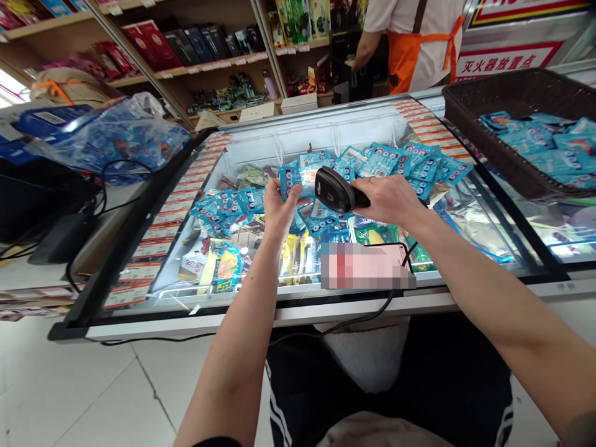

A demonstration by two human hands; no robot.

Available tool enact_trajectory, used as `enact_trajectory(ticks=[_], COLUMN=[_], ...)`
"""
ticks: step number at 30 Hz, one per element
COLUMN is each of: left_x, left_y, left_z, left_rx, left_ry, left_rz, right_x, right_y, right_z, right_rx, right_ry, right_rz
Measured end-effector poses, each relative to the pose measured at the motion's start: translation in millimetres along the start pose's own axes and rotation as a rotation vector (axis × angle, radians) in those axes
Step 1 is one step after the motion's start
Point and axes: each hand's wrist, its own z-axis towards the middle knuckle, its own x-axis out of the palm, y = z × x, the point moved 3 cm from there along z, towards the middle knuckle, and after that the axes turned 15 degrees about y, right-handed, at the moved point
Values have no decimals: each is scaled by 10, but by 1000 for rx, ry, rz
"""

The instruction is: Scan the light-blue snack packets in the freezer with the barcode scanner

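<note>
My left hand (278, 208) pinches a blue snack packet (297, 180) and holds it up over the freezer lid. My right hand (390, 200) is closed round the handle of a black barcode scanner (333, 189), whose head points left at that packet. The scanner's black cable (372, 310) runs down past a pink phone (367, 264) lying on the glass. Several more blue packets (395, 162) lie spread on the glass lid of the chest freezer (261, 310), behind and beside my hands.
A dark wicker basket (470, 133) with more blue packets sits at the right. A clear bag of blue packets (116, 133) rests on the left counter beside a black device and cables. A person in an orange apron (410, 43) stands at the shelves behind.
</note>
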Motion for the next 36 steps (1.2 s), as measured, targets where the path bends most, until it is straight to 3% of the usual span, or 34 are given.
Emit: enact_trajectory(ticks=[15,18,22,27,30,33,36], left_x=[-39,-149,-429,-766,-813,-736,-602], left_y=[41,17,-94,-80,-67,-128,-204], left_z=[14,-4,-75,-146,-202,-252,-249], left_rx=[35,57,80,-118,-181,-82,22], left_ry=[-43,-175,-457,-586,-611,-605,-455], left_rz=[35,147,512,802,909,939,972], right_x=[-7,-1,17,20,24,43,62], right_y=[11,3,-29,-69,-84,-87,-78], right_z=[-6,-3,5,11,16,22,24], right_rx=[7,10,26,60,81,77,62], right_ry=[1,-4,2,14,22,27,30], right_rz=[1,3,6,-4,-18,-24,-25])
